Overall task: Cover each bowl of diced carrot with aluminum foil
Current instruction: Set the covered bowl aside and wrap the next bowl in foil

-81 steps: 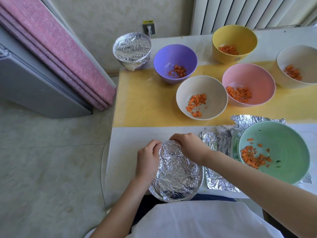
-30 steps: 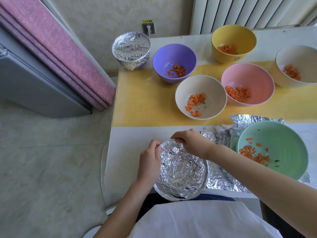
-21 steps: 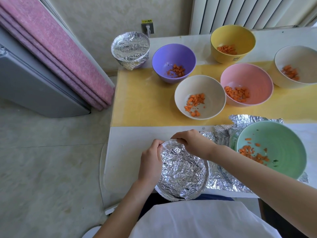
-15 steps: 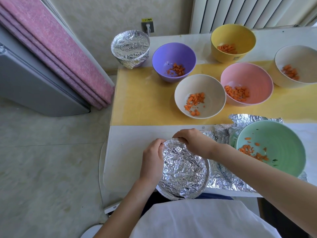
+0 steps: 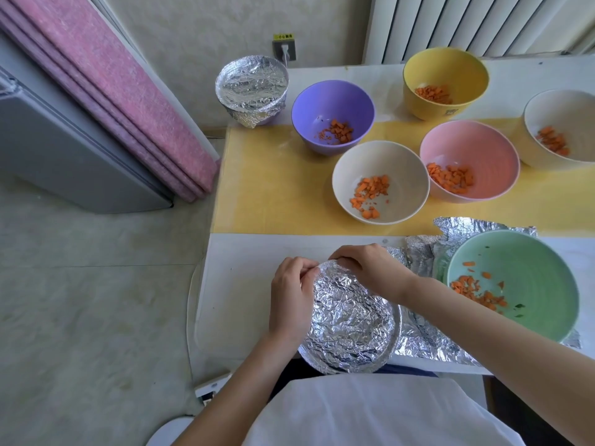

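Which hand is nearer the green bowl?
Right. The right hand pinches the far rim of the foil-covered bowl, left of the green bowl; the left hand holds its opposite side, farther off.

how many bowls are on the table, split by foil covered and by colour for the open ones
foil-covered: 2 (far foil-covered bowl, near foil-covered bowl)
open cream: 2 (middle cream bowl, right cream bowl)
open purple: 1 (purple bowl)
open yellow: 1 (yellow bowl)
open pink: 1 (pink bowl)
open green: 1 (green bowl)
total: 8 bowls
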The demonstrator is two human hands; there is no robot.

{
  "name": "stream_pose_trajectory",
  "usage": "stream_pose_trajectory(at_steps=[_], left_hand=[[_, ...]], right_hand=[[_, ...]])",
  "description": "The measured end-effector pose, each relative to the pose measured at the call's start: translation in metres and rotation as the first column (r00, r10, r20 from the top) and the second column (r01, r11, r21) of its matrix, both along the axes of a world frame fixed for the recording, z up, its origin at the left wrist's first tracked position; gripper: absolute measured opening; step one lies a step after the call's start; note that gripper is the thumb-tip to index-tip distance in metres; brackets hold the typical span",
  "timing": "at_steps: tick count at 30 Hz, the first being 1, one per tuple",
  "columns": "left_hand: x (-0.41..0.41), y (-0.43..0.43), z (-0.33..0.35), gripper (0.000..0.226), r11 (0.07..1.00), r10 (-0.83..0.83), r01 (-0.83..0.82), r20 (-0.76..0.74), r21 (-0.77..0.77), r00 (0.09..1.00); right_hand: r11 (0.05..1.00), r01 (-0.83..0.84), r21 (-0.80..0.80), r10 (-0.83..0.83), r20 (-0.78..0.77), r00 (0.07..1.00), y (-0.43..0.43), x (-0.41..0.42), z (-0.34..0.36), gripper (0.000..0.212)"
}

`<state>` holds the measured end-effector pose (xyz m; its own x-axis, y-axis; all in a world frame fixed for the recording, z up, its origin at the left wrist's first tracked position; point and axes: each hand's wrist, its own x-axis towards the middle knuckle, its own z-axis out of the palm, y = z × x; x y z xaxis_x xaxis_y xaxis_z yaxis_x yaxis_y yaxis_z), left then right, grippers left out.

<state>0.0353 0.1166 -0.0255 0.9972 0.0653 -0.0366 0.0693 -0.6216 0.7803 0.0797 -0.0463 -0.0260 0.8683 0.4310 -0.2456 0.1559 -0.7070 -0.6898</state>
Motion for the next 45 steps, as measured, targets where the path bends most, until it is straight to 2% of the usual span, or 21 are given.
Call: stream_pose_trajectory(at_steps=[4, 9, 14, 17, 19, 23, 26, 29, 32, 37, 39, 42, 45], left_hand=[[0.0, 0.0, 0.0, 0.008, 1.0, -0.007, 0.007, 0.015, 0.005, 1.0], [-0.001, 0.001, -0.002, 0.007, 1.0, -0.007, 0.007, 0.02, 0.007, 1.0], [0.0, 0.001, -0.002, 0.007, 1.0, -0.008, 0.008, 0.032, 0.01, 0.999], [-0.002, 0.002, -0.005, 0.008, 1.0, 0.0, -0.001, 0.037, 0.029, 0.999], [-0.003, 0.004, -0.008, 0.007, 0.999, 0.001, -0.002, 0.021, 0.048, 1.0], [-0.001, 0.01, -0.006, 0.008, 0.999, 0.001, 0.0, -0.018, 0.052, 1.0], [0.005, 0.016, -0.003, 0.005, 0.999, -0.012, 0.015, -0.087, 0.037, 0.996], [0.01, 0.019, -0.005, 0.016, 0.996, -0.072, 0.08, -0.193, 0.037, 0.979], [0.012, 0.015, -0.005, 0.014, 0.994, -0.098, 0.104, -0.172, 0.024, 0.98], [0.009, 0.012, -0.007, 0.009, 0.999, -0.052, 0.052, -0.15, -0.005, 0.987], [0.009, 0.013, -0.009, 0.008, 0.999, -0.034, 0.036, -0.138, 0.009, 0.99], [0.007, 0.014, -0.01, 0.008, 1.0, -0.012, 0.014, -0.118, 0.021, 0.993], [0.006, 0.015, -0.011, 0.007, 1.0, -0.017, 0.018, -0.114, 0.011, 0.993]], right_hand=[[0.998, -0.034, 0.045, 0.032, 0.037, 0.999, 0.005, -0.001, 0.006, 0.025], [0.992, -0.11, -0.066, 0.111, 0.01, 0.994, 0.005, 0.005, 0.0, 0.029], [0.979, -0.169, -0.11, 0.172, 0.011, 0.985, 0.008, 0.005, -0.006, 0.055], [0.98, -0.15, -0.128, 0.153, 0.014, 0.988, 0.011, 0.005, -0.009, 0.06], [0.98, -0.149, -0.131, 0.151, 0.011, 0.988, 0.015, 0.004, -0.011, 0.056], [0.996, -0.06, -0.06, 0.06, -0.005, 0.998, 0.019, 0.0, -0.007, 0.032], [0.999, 0.051, 0.0, -0.051, -0.033, 0.998, 0.011, 0.001, -0.004, 0.031], [0.998, 0.059, 0.005, -0.058, -0.062, 0.996, 0.005, 0.0, -0.006, 0.029], [0.998, 0.066, -0.003, -0.066, -0.056, 0.996, 0.004, -0.004, -0.006, 0.03], [0.996, 0.084, 0.037, -0.083, -0.02, 0.996, 0.004, -0.006, -0.007, 0.029], [0.998, 0.069, 0.002, -0.069, -0.012, 0.998, 0.006, -0.004, -0.007, 0.03], [0.993, -0.037, -0.109, 0.032, -0.042, 0.999, 0.01, 0.006, -0.006, 0.032], [0.987, -0.103, -0.12, 0.095, -0.074, 0.993, 0.017, 0.01, -0.005, 0.031]])
